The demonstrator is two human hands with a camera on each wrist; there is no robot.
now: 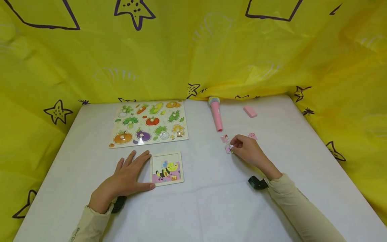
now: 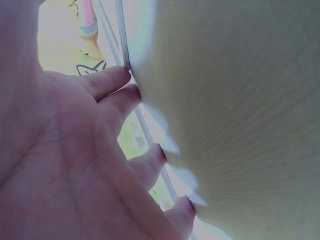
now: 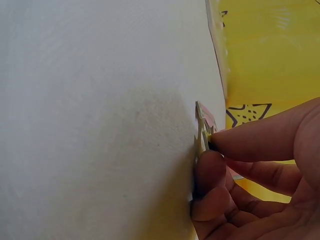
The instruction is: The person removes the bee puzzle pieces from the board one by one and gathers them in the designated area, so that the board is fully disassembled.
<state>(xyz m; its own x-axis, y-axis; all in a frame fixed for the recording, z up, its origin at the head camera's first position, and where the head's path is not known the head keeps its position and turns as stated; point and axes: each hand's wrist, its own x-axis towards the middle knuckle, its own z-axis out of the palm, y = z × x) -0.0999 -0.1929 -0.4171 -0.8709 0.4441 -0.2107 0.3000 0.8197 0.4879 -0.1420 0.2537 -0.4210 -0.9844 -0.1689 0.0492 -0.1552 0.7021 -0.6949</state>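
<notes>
My left hand (image 1: 125, 178) lies with fingers spread on the white table. Its index fingertip and thumb touch the left edge of a small square puzzle tray (image 1: 182, 168). A bee picture (image 1: 167, 171), partly assembled, fills the tray's lower part; the upper part shows bare backing. In the left wrist view several fingertips (image 2: 150, 160) meet the tabletop. To the right, my right hand (image 1: 249, 151) pinches a small puzzle piece (image 3: 205, 120) between thumb and curled fingers, just at the table surface. Another pink piece (image 1: 224, 138) lies beside those fingertips. The hand partly hides the pieces around it.
Behind my left hand lies a vegetable peg board (image 1: 145, 134). A pink toy microphone (image 1: 216, 116) and a pink block (image 1: 250, 111) lie at the back right. One loose puzzle piece (image 1: 252, 135) sits beyond my right hand. A yellow curtain (image 1: 169, 57) encloses the table's far side.
</notes>
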